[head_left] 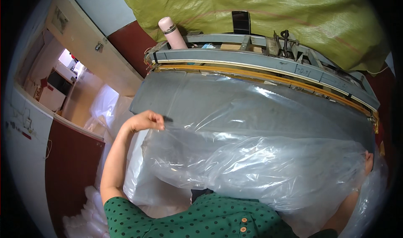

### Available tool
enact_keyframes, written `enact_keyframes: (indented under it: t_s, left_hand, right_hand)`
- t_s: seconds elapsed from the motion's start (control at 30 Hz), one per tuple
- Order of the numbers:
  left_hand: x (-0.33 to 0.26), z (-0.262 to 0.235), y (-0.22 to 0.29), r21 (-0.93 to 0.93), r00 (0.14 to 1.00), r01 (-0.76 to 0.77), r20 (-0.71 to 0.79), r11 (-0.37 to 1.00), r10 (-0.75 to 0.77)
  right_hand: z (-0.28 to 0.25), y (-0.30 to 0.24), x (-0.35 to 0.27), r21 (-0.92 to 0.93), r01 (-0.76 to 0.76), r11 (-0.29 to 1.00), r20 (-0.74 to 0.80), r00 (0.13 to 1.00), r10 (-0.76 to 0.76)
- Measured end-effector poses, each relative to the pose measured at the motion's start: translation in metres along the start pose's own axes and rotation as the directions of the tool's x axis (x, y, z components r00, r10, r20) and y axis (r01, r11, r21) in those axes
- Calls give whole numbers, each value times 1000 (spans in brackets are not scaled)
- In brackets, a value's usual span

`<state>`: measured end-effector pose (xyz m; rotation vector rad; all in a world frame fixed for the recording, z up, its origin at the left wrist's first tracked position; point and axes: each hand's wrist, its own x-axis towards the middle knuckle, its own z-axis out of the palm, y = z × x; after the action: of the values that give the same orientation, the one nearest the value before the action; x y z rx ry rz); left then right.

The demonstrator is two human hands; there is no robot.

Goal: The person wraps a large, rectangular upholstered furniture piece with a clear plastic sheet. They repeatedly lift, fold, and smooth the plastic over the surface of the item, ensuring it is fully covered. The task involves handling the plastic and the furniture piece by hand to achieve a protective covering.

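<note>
L hand (pixel 145 121) pinches clear plastic bag (pixel 252 170) edge mid-frame; R hand (pixel 368 162) mostly hidden behind it, grip can't tell. Bag spread over grey tabletop (pixel 201 97), not yet at sealer bar (pixel 268 68).

Left arm was stretched out and bent at the elbow, left hand (pixel 145 121) curled with fingers pinched shut. Right hand (pixel 368 162) was mostly hidden, so its grip was unclear.

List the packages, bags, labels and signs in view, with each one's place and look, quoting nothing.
Clear plastic bag: large, crinkled, spread between left hand and right hand.
Green woven sack: bulky, at top behind the sealing machine.
Red wall decoration: small, far left, through the doorway.
</note>
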<state>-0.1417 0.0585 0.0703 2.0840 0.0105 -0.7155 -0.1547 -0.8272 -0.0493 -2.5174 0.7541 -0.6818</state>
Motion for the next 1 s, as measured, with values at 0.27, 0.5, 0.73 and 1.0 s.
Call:
enact_keyframes:
  t_s: [0.27, 0.5, 0.73, 1.0]
  left_hand:
    - [132, -19, 37, 295, 469, -351, -766, 889, 440]
    - [202, 32, 22, 749, 376, -171, -551, 640, 745]
    - [170, 72, 25, 600, 463, -236, -622, 765, 631]
    - [181, 50, 45, 599, 668, 10, -600, 801, 440]
  right_hand:
    - [-7, 7, 0, 21, -19, 1000, -37, 999, 19]
    - [-42, 39, -28, 127, -59, 990, -86, 994, 70]
    - [-85, 83, -107, 243, -245, 939, -69, 961, 269]
    - [-87, 91, -111, 293, -251, 923, -101, 951, 291]
